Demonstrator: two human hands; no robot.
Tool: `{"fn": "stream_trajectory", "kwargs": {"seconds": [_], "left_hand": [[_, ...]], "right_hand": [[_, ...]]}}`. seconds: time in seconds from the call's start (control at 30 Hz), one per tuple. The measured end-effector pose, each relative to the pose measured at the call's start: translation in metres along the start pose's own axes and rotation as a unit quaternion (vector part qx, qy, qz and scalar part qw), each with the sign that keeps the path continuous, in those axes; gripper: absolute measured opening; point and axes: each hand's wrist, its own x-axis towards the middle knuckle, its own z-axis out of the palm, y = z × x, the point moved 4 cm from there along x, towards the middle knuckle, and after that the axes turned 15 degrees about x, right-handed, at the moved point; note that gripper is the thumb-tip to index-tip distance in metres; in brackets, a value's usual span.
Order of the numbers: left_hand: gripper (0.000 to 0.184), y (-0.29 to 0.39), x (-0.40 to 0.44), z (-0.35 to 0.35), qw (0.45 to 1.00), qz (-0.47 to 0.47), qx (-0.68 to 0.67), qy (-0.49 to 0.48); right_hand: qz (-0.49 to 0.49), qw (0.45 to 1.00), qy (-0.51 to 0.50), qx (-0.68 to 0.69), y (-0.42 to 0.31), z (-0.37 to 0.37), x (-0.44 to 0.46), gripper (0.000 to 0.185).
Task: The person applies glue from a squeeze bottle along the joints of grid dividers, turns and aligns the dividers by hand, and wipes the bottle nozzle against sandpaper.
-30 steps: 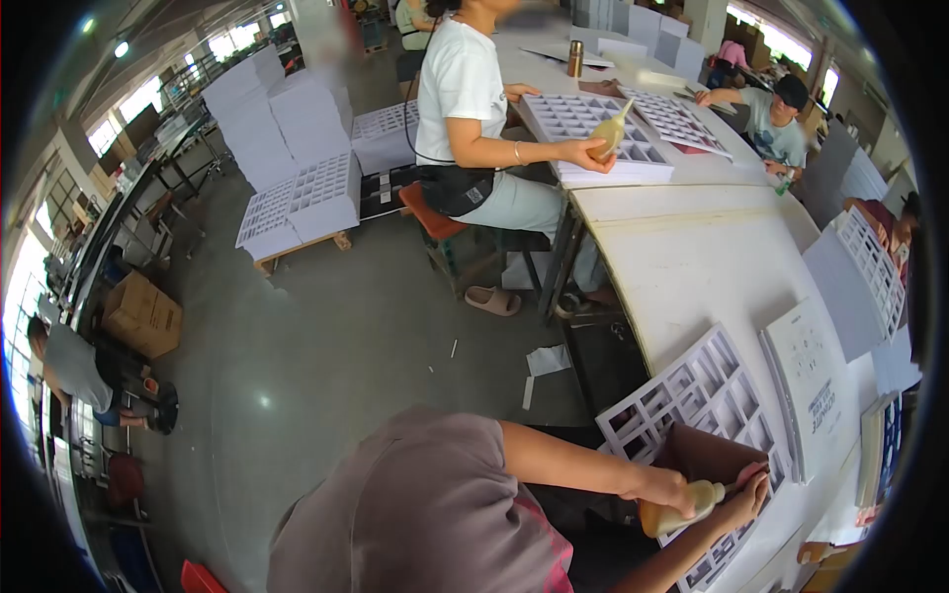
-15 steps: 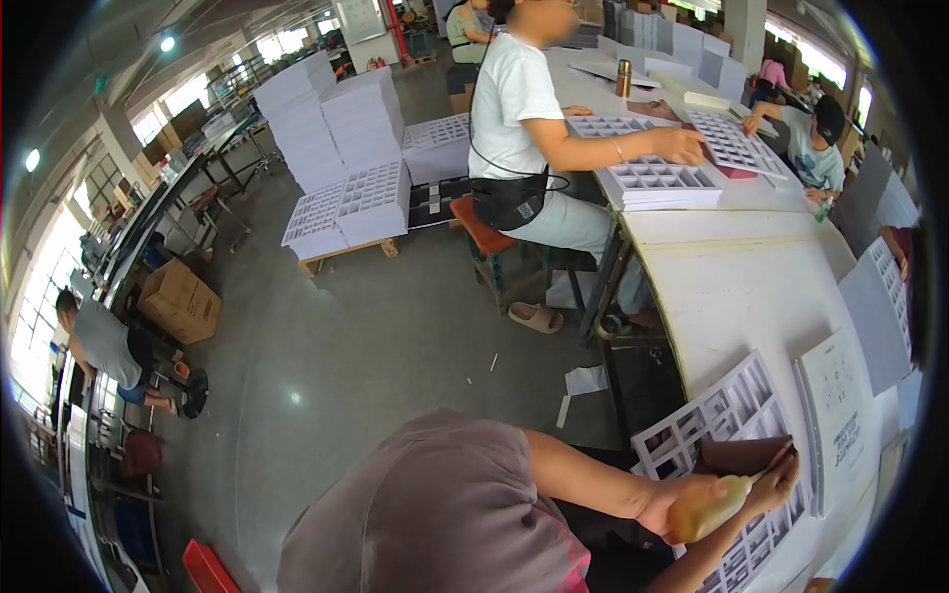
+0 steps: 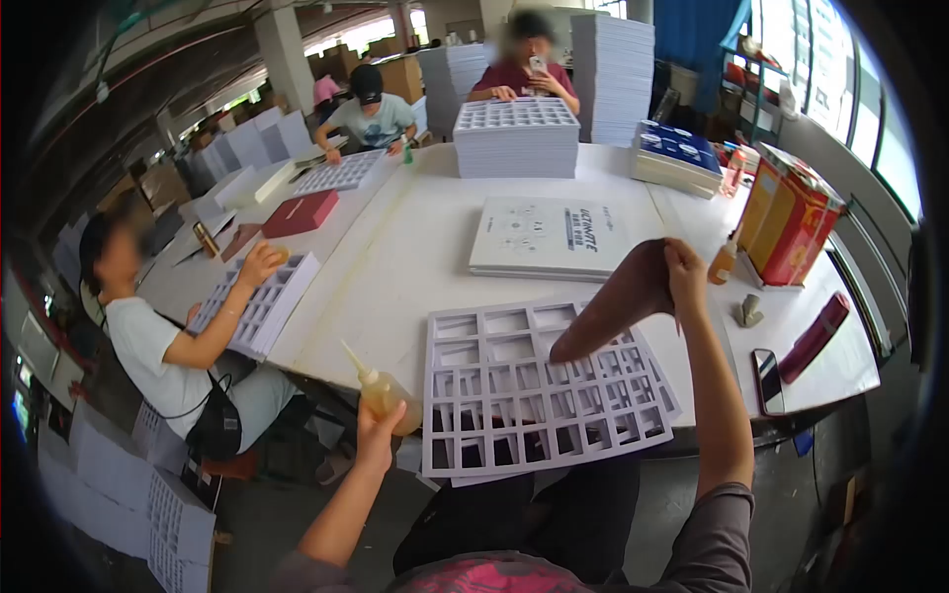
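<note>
My left hand (image 3: 378, 435) is wrapped round a squeeze bottle of amber liquid (image 3: 388, 397), its thin nozzle pointing up. The bottle is just left of a white compartment grid (image 3: 457, 380) at the table's near edge, with another grid partly showing beneath. Above the grid's right side, my right hand (image 3: 684, 265) pinches one end of a dark brown sheet (image 3: 628, 295). The sheet is curved, and its lower end reaches down over the middle compartments.
Beyond the grid lies a white printed board (image 3: 539, 237). On the right are a red-yellow tin (image 3: 791, 222), a small bottle (image 3: 723, 263), a phone (image 3: 768, 381) and a maroon roll (image 3: 816, 338). A stack of grids (image 3: 516, 148) stands behind. Co-workers sit left and across.
The view has swung right. My hands, earlier close together at the brown sheet, are now wide apart. The bottle has moved away from the sheet, which my right hand holds raised over the grid.
</note>
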Motion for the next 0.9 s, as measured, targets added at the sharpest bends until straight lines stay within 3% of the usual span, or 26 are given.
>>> {"fn": "stream_trajectory", "kwargs": {"seconds": [0.1,0.17,0.23,0.3,0.37,0.43,0.5,0.53,0.57,0.63,0.67,0.8,0.9], "left_hand": [[0.056,-0.012,0.032,-0.010,0.996,0.023,0.055,0.059],[0.058,-0.034,0.056,-0.019,0.988,0.040,0.095,0.113],[0.062,-0.062,0.082,-0.032,0.970,0.042,0.159,0.177],[0.069,-0.076,0.100,-0.037,0.937,0.052,0.275,0.211],[0.074,-0.083,0.114,-0.035,0.910,0.121,0.355,0.177],[0.078,-0.092,0.126,-0.033,0.900,0.113,0.379,0.183],[0.081,-0.095,0.131,-0.029,0.898,0.111,0.382,0.188],[0.083,-0.094,0.130,-0.025,0.869,0.125,0.428,0.213],[0.082,-0.095,0.128,-0.023,0.856,0.118,0.451,0.226],[0.082,-0.087,0.122,-0.013,0.827,0.103,0.491,0.253],[0.082,-0.086,0.121,-0.011,0.821,0.104,0.497,0.260],[0.081,-0.087,0.118,-0.008,0.808,0.106,0.508,0.278],[0.079,-0.088,0.115,-0.009,0.808,0.108,0.510,0.275]], "right_hand": [[-0.051,0.980,0.186,0.058,-0.001,-0.086,0.011,0.020],[0.010,0.949,0.310,0.047,0.037,-0.145,-0.009,0.022],[0.144,0.910,0.379,-0.092,0.137,-0.222,-0.044,0.027],[0.233,0.893,0.332,-0.198,0.137,-0.232,-0.102,0.032],[0.287,0.874,0.314,-0.236,0.163,-0.245,-0.148,0.028],[0.190,0.899,0.302,-0.255,0.128,-0.223,-0.159,0.021],[0.226,0.909,0.291,-0.193,0.142,-0.221,-0.160,0.017],[0.310,0.897,0.300,-0.099,0.107,-0.208,-0.156,0.015],[0.324,0.879,0.350,0.006,0.113,-0.215,-0.158,0.015],[0.331,0.811,0.432,0.216,0.136,-0.226,-0.149,0.018],[0.269,0.801,0.443,0.299,0.145,-0.229,-0.145,0.031],[0.125,0.917,0.360,0.114,0.141,-0.203,-0.145,0.051],[0.053,0.930,0.328,-0.158,0.127,-0.193,-0.148,0.055]]}}
